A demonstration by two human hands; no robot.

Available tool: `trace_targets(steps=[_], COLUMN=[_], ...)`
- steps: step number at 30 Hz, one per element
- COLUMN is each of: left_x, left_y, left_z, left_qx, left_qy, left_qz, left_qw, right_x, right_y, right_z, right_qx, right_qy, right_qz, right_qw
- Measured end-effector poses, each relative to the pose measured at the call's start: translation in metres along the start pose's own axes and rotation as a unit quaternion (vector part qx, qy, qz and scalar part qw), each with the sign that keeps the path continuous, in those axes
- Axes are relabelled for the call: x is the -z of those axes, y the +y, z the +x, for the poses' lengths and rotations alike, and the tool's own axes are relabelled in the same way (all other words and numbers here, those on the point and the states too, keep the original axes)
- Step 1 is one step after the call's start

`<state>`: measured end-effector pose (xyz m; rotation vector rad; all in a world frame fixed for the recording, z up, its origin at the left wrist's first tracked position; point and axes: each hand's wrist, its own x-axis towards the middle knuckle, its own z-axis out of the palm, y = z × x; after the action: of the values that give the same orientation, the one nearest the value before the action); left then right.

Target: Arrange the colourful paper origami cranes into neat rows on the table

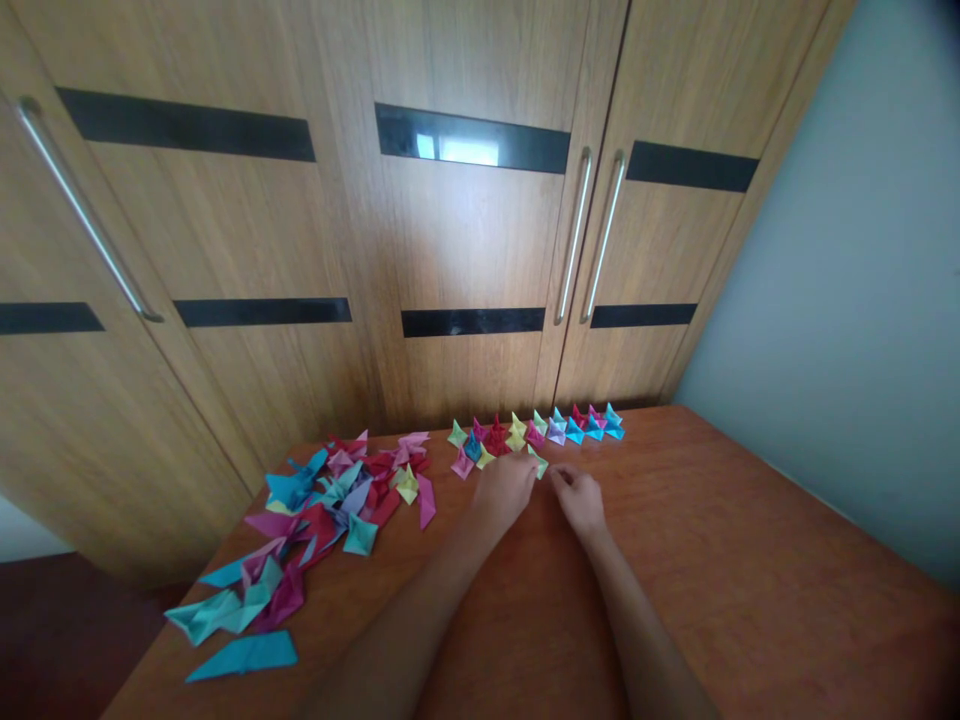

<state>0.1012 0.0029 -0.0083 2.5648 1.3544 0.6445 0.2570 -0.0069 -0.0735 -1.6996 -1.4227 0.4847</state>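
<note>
Both my hands rest on a reddish-brown wooden table, near its far edge. My left hand is curled, its fingers closed at a small green folded paper piece. My right hand sits just to the right of that piece, fingers pinched together; what they hold, if anything, is too small to make out. Behind both hands runs a row of small folded paper pieces in green, red, yellow, pink, purple and blue.
A loose heap of larger folded paper shapes in blue, teal, pink and red spreads over the table's left part. Wooden wardrobe doors with metal handles stand right behind the table. A grey wall is at the right.
</note>
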Motion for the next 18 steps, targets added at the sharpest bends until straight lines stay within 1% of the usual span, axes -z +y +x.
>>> trace_targets(steps=[4, 11, 15, 18], left_x=[-0.012, -0.027, -0.029, -0.025], left_y=[0.003, 0.002, 0.003, 0.006], left_z=[0.02, 0.039, 0.047, 0.046], left_qx=[0.017, 0.057, 0.069, 0.068], left_qy=[-0.039, -0.086, -0.1, -0.101], left_qz=[0.044, 0.083, 0.087, 0.084], left_qw=[0.998, 0.991, 0.989, 0.989], right_x=[-0.002, -0.001, -0.001, -0.001], right_y=[-0.002, -0.003, -0.003, -0.004], right_z=[-0.001, 0.0, 0.0, 0.0], right_qx=[0.001, 0.004, 0.002, 0.001], right_qy=[-0.011, -0.008, -0.01, -0.01], right_qz=[-0.023, -0.034, -0.038, -0.044], right_qw=[1.0, 0.999, 0.999, 0.999])
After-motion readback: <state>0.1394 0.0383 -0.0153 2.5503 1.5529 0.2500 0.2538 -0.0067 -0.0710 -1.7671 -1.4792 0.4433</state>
